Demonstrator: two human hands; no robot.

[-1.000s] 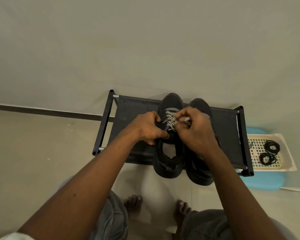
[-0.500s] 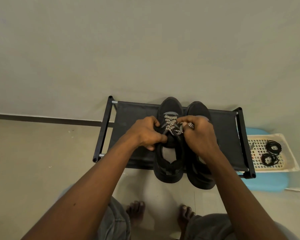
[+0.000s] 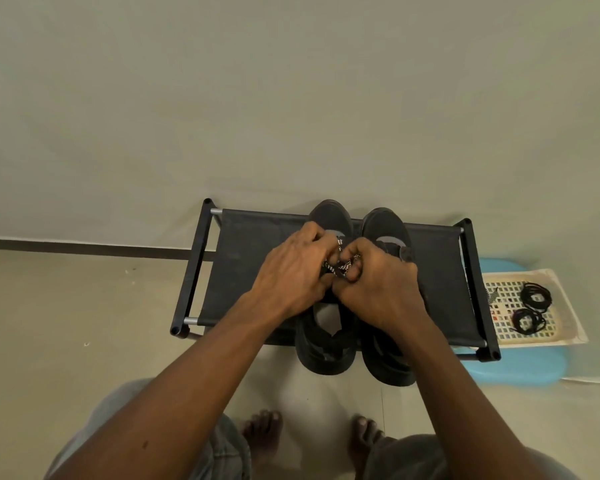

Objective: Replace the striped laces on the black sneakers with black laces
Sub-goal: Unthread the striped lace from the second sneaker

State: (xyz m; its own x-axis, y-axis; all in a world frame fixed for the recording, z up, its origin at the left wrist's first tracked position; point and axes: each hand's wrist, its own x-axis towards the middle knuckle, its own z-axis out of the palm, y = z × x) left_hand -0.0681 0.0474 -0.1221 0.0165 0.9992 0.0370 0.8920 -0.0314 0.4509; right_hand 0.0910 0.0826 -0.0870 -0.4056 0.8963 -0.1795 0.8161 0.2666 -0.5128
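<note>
Because the two hands crowd together over the left sneaker (image 3: 326, 355), most of its striped lace (image 3: 341, 267) is hidden, and only a short black-and-white piece shows between the fingers. The middle of the right sneaker (image 3: 385, 226) is covered by the right wrist. Both sneakers stand side by side, toes toward the wall (image 3: 291, 98), on a low black shoe rack (image 3: 243, 271) with a cloth shelf, which stands on a pale floor (image 3: 66, 323). The left hand (image 3: 291, 275) has its fingers curled and pinches the striped lace. The right hand (image 3: 378, 289), touching the left one, is curled too and pinches the same lace. At the far right, two coils of black laces (image 3: 534, 299) lie in a cream perforated tray (image 3: 568, 334), on something light blue (image 3: 520, 370) that I cannot make out.
</note>
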